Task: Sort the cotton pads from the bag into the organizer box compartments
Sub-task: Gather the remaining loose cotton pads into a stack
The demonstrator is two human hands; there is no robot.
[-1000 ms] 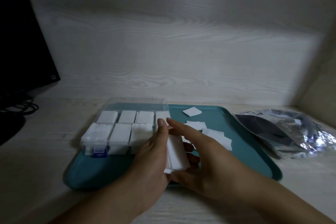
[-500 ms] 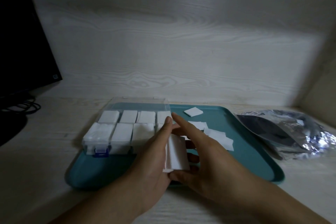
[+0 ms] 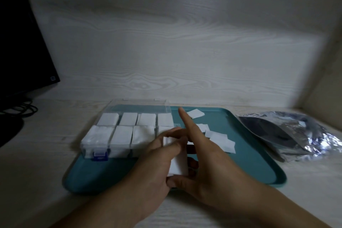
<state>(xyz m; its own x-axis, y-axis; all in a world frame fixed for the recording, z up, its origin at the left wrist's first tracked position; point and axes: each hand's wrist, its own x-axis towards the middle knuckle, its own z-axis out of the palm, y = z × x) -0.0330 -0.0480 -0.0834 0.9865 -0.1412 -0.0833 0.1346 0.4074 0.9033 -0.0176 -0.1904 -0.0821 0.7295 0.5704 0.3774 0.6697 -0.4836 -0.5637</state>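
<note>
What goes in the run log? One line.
both hands hold white cotton pad stack | clear organizer box mostly filled | loose pads on teal tray

Teal tray [image 3: 259,163] flat on pale wood-grain desk [image 3: 37,163], used as landmark. Dark monitor [image 3: 20,42] well left of tray, at the frame's left edge. Black cables [image 3: 22,110] bunched on desk under the monitor, left of tray. Pale wood-grain back panel [image 3: 175,46] stands upright behind tray. Side panel [image 3: 327,83] right of tray.
</note>
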